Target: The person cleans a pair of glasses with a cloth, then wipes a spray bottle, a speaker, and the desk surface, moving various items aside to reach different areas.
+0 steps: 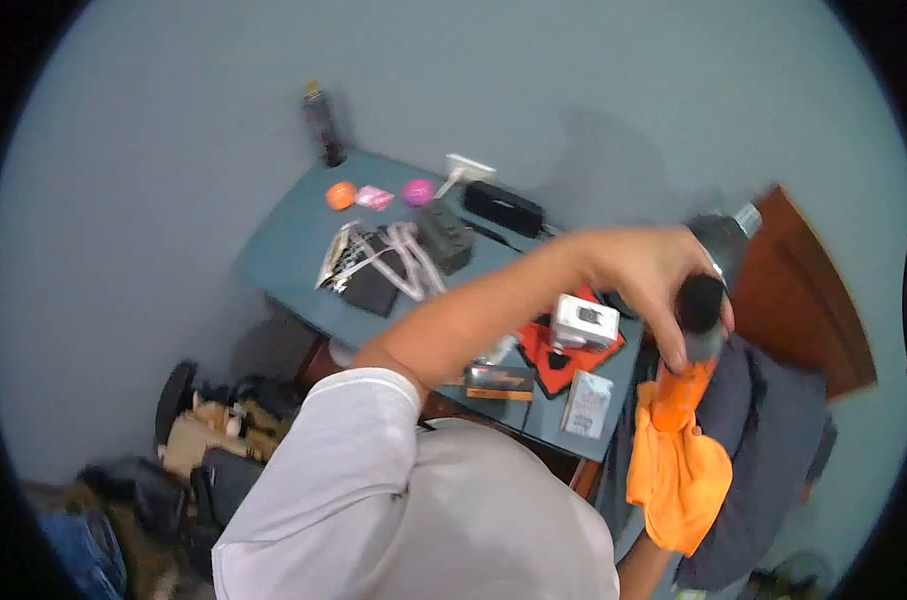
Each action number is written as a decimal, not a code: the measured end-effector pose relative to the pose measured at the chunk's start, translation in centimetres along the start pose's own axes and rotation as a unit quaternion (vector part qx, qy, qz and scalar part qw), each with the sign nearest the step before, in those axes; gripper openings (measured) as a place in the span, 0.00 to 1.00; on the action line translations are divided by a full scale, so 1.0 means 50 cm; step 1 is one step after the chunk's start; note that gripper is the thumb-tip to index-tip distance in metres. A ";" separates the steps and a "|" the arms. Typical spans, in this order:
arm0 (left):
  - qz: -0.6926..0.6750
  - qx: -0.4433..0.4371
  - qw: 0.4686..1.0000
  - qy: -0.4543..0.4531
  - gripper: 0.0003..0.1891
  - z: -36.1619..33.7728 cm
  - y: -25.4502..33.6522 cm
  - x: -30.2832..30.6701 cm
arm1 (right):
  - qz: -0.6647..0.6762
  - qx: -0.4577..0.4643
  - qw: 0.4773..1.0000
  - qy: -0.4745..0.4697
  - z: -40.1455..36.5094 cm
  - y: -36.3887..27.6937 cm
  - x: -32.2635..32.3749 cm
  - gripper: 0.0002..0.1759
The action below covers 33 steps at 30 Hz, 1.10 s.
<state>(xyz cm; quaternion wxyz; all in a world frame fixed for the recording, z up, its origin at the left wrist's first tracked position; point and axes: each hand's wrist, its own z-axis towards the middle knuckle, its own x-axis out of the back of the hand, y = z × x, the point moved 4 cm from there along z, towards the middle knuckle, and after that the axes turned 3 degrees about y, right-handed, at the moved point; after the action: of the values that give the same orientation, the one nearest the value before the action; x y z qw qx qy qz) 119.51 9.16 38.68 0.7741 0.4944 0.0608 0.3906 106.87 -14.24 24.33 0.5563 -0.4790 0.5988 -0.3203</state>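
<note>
My left hand [663, 290] reaches across from the left and is closed round the upper part of a bottle [683, 385] with a black cap and an orange lower part. An orange cloth [678, 485] is bunched round the bottle's lower end. My right forearm comes up from below to the cloth, which hides most of my right hand; it appears to grip the cloth against the bottle. Just behind my left hand is a second, dark clear bottle [718, 240] with a pale cap, partly covered by the hand.
On the blue-grey table [293, 230] are a white box [585, 325] on a red-and-black cloth, a black case [503, 208], an orange ball [341, 195], a pink ball [417, 193] and a dark bottle [323, 125]. A wooden chair back [808, 300] and dark fabric [773, 450] stand right. Bags [213, 450] lie lower left.
</note>
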 end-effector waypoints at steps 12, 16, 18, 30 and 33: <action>0.121 0.051 0.910 0.393 0.40 -0.328 0.047 0.086 | -0.064 0.026 0.987 -0.145 0.329 0.220 -0.337 0.24; 0.133 0.167 0.847 0.486 0.38 -0.481 0.052 0.159 | -0.019 0.201 0.976 -0.075 0.355 0.077 -0.521 0.18; 0.185 0.241 0.828 0.471 0.37 -0.531 0.037 0.178 | 0.015 0.173 0.973 -0.154 0.332 0.035 -0.618 0.26; 0.065 0.184 0.863 0.465 0.45 -0.720 -0.033 0.261 | -0.358 0.400 0.781 -0.320 0.382 0.186 -0.953 0.13; 0.138 0.209 0.847 0.468 0.44 -0.734 0.019 0.244 | -0.397 0.372 0.731 -0.412 0.383 0.183 -0.959 0.10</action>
<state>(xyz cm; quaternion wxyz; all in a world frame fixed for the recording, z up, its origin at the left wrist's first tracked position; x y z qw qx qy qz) 109.73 43.82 24.53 0.4706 0.4061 0.4275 0.6564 119.79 36.30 29.79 0.7043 -0.5125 -0.1010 -0.4806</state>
